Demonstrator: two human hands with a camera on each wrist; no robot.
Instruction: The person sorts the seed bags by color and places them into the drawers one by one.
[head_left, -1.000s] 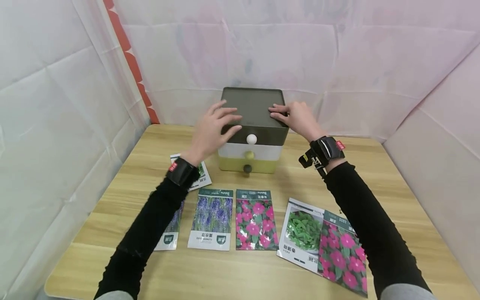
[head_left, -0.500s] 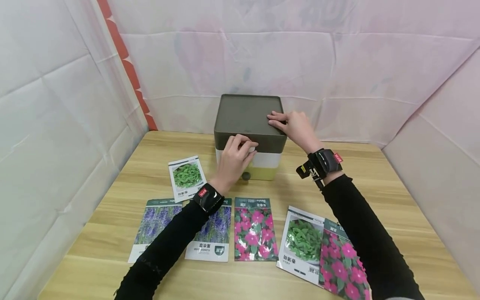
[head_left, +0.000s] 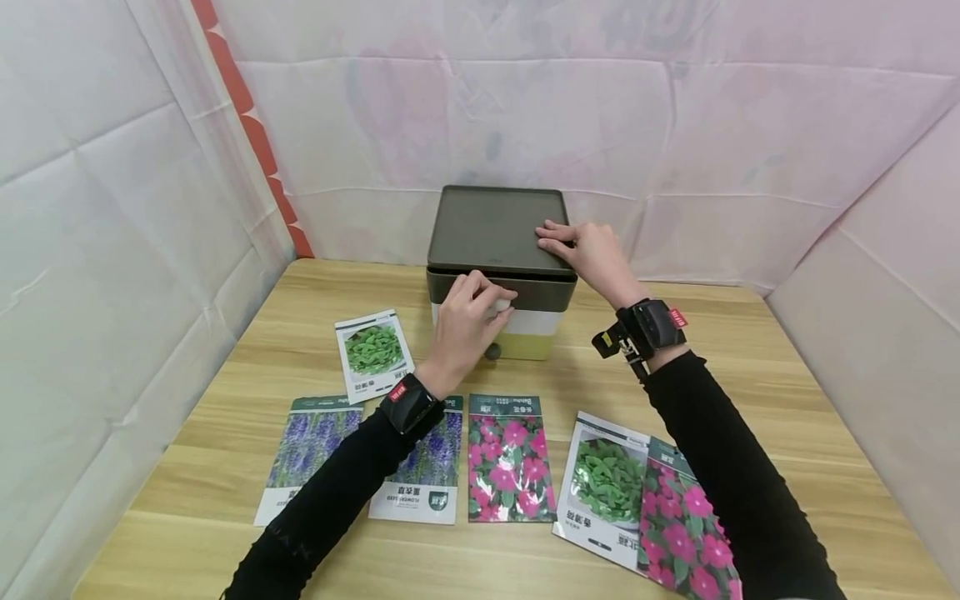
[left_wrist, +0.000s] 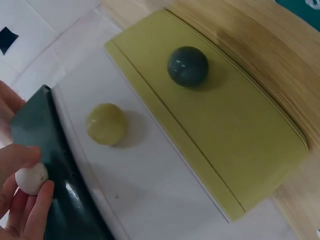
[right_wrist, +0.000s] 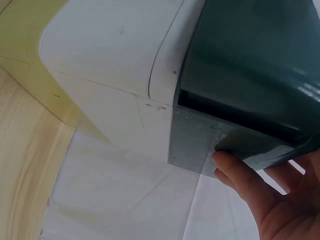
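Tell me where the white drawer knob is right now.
In the head view, the white knob sits on the dark top drawer of the small chest, pinched in the left hand, just above the yellowish knob.

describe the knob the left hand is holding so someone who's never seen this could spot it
At the back of the wooden table stands a small three-drawer box. On its dark top drawer sits a white knob, pinched by the left hand. The middle drawer's knob is yellow-green, the bottom drawer's knob dark.
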